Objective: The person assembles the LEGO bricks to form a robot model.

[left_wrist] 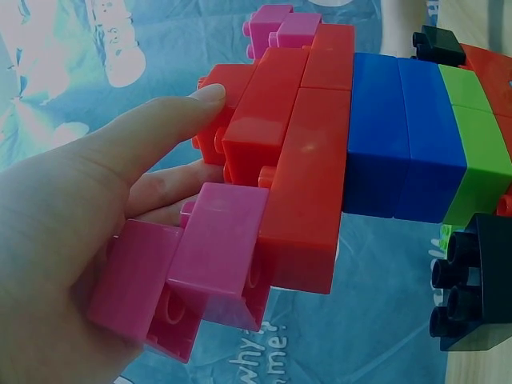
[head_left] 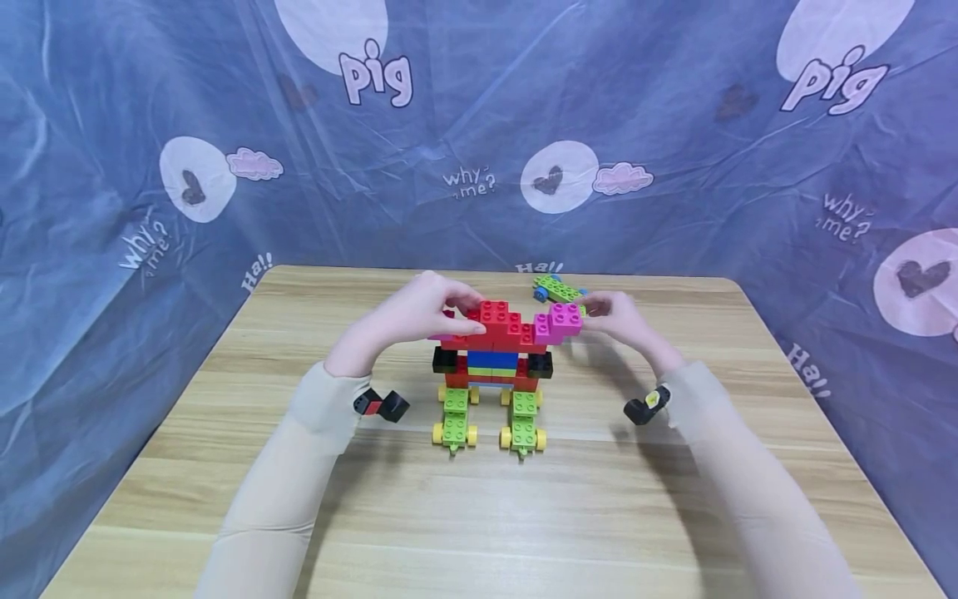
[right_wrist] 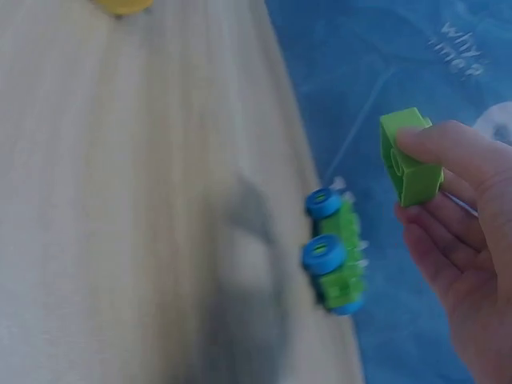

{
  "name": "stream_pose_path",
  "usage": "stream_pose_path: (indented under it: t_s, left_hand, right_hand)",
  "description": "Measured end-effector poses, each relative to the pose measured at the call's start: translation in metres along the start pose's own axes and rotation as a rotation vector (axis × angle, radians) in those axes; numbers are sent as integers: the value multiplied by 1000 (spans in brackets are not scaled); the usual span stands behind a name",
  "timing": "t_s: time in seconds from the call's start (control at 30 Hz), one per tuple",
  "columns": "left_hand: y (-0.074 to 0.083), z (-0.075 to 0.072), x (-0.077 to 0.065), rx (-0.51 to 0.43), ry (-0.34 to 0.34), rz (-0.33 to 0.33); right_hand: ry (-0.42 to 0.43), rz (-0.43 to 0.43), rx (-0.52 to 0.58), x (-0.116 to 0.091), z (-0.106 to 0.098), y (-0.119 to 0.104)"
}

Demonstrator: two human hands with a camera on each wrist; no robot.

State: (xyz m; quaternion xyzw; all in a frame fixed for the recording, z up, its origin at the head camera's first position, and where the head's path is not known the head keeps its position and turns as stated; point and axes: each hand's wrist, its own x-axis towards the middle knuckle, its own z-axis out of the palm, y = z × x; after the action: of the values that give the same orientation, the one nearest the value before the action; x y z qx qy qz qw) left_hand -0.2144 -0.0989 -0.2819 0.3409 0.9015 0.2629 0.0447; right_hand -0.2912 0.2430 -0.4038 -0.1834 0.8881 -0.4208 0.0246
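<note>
A toy figure of building bricks stands upright on the table. Red bricks [head_left: 494, 337] form its stepped top, with pink bricks [head_left: 565, 318] out at both sides. Below come a blue brick [head_left: 492, 360], black bricks [head_left: 540, 366] at the sides, and two green wheeled bases [head_left: 524, 433] with yellow wheels. My left hand [head_left: 419, 308] grips the red top from the left, thumb in front and fingers behind, around the left pink bricks [left_wrist: 218, 240]. Beside the right pink end, my right hand [head_left: 617, 320] pinches a loose green brick [right_wrist: 422, 184] between thumb and fingers.
A green toy car base [head_left: 557, 289] with blue wheels stands near the table's back edge, behind the figure. The wooden table [head_left: 636, 516] is bordered at the back and sides by a printed blue cloth [head_left: 464, 100].
</note>
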Motion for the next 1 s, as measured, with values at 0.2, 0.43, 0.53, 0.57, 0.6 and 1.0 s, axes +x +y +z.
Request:
stream_pose_path:
  t_s: [0.2,0.43,0.53,0.57,0.6,1.0]
  left_hand:
    - [-1,0,1,-3,0,4]
    - [0,-1,2,-4,-1,7]
    - [-1,-1,2,-5,0,5]
    - [-1,-1,2,-4,1,4]
    - [-1,-1,2,-5,0,3]
    - [1,-8,0,-61,25,7]
  right_hand:
    - [73,-41,15,-2,-19,-23]
    - [146,-62,30,-6,-34,-55]
    - [174,-57,46,-7,-37,-70]
    - [180,-56,49,-7,-37,-75]
    - [185,-57,49,-8,-38,-80]
    - [156,-110,49,-13,-38,-138]
